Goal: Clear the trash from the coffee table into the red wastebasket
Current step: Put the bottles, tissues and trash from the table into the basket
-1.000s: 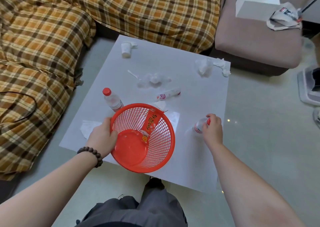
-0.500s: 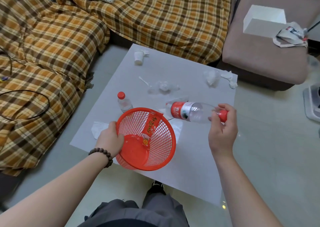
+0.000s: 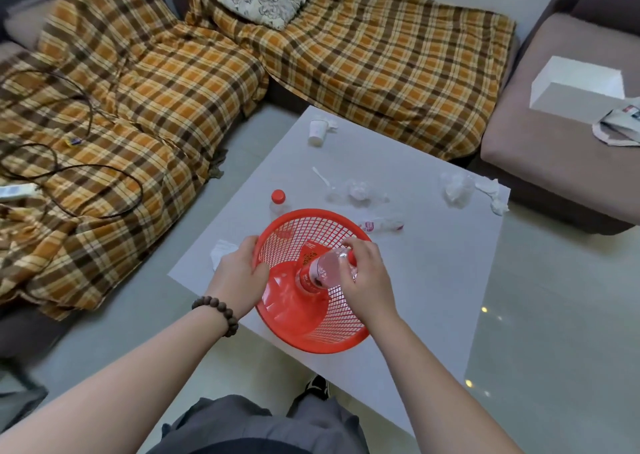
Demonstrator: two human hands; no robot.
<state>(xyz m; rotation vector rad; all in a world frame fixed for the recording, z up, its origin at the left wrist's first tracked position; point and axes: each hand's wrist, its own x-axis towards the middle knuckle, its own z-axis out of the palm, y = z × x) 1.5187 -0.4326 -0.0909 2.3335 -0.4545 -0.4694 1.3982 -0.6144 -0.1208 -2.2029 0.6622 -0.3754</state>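
The red mesh wastebasket (image 3: 332, 329) stands tilted toward me at the near edge of the white coffee table (image 3: 433, 280). My left hand (image 3: 239, 273) grips its left rim. My right hand (image 3: 363, 273) holds a clear plastic bottle (image 3: 320, 270) with a red label by its capped neck, bottom end down inside the basket. A red snack wrapper (image 3: 310, 251) lies against the basket's inner wall. On the table lie a small red-capped bottle (image 3: 278, 201), a paper cup (image 3: 318, 129), clear plastic wrap (image 3: 358, 190), a crushed labelled wrapper (image 3: 382, 225) and tissues (image 3: 457, 187).
A plaid-covered sofa (image 3: 173, 90) wraps the table's left and far sides, with cables lying on it. A brown seat (image 3: 561, 142) at the right carries a white box (image 3: 578, 86). Another tissue (image 3: 221, 249) lies by my left hand. Glossy floor is on the right.
My right hand lifted the clear bottle off the table's right side, swung it left and lowered it into the basket. My left hand kept its hold on the rim.
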